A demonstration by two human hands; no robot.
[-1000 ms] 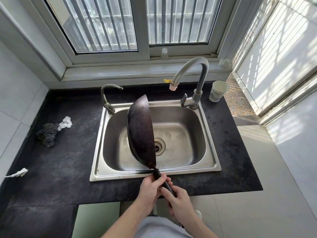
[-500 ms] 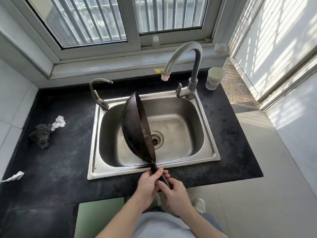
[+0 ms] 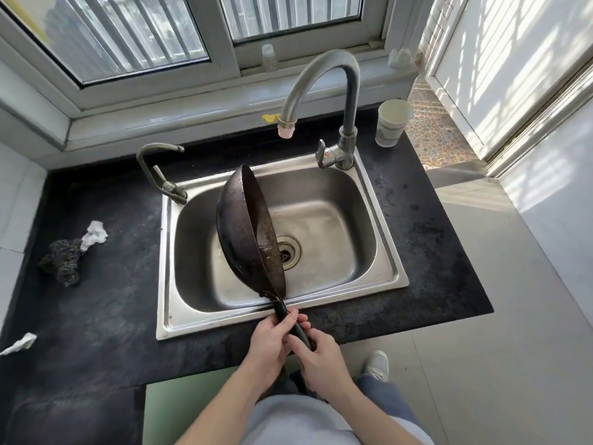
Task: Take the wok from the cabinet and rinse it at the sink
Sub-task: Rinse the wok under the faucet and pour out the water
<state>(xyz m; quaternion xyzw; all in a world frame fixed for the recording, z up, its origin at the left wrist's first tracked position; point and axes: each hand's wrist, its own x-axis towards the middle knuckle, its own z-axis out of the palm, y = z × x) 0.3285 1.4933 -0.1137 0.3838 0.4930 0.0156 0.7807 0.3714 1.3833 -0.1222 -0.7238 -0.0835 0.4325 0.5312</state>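
A dark, worn wok [image 3: 244,232] stands tipped on its side over the steel sink [image 3: 321,216], its bowl opening facing right and its lower rim down in the basin. Its black handle points toward me over the sink's front rim. My left hand [image 3: 272,342] grips the handle nearer the wok, and my right hand [image 3: 321,354] grips it just behind. The tall grey faucet [image 3: 340,91] arches over the back of the sink; no water stream is visible.
A second small tap [image 3: 160,168] stands at the sink's back left corner. A paper cup [image 3: 392,122] sits on the black counter at right. A steel-wool scrubber [image 3: 62,261] and crumpled white paper [image 3: 94,234] lie at left. A window sill runs behind.
The wok has stayed on edge in the sink, tilting a little more to show its inner side. The view has shifted slightly; both hands keep the handle.
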